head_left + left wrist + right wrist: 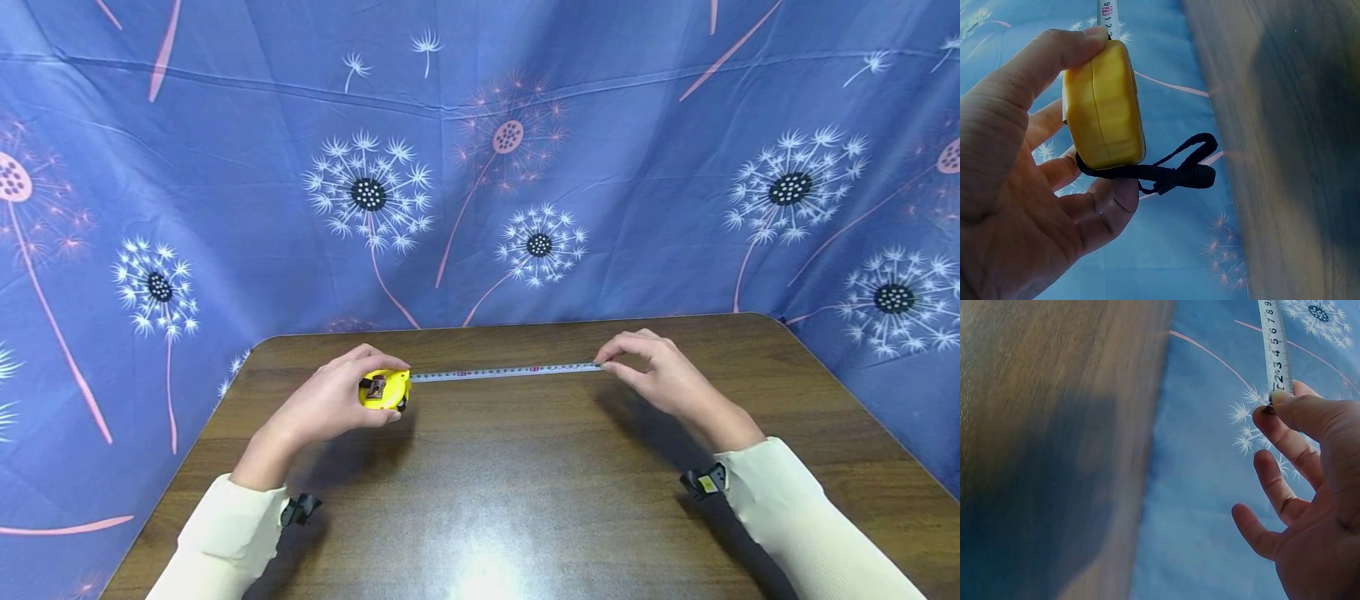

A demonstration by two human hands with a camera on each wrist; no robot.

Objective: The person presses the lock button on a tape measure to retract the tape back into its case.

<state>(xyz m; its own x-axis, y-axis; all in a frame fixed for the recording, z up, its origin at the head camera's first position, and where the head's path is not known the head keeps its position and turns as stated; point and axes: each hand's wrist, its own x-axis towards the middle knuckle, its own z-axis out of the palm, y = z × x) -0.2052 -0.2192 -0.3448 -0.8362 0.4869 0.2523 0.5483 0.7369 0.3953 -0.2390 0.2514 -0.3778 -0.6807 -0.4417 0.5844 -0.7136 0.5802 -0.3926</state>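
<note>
A yellow tape measure (386,390) is gripped by my left hand (337,396) above the left part of the table. Its pale blade (502,372) runs out to the right, nearly level, with black and red markings. At the blade's far end my right hand (667,375) pinches the tip between thumb and finger. In the left wrist view the yellow case (1104,106) sits between thumb and fingers, and a black wrist strap (1188,165) hangs off it. The right wrist view shows low numbers on the blade (1277,350) near the pinched end.
Below the hands lies a brown wooden table (465,467) with a glare spot near its front. A blue cloth (637,167) printed with dandelions hangs behind and at both sides. Dark devices are strapped at the left wrist (300,509) and right wrist (705,482).
</note>
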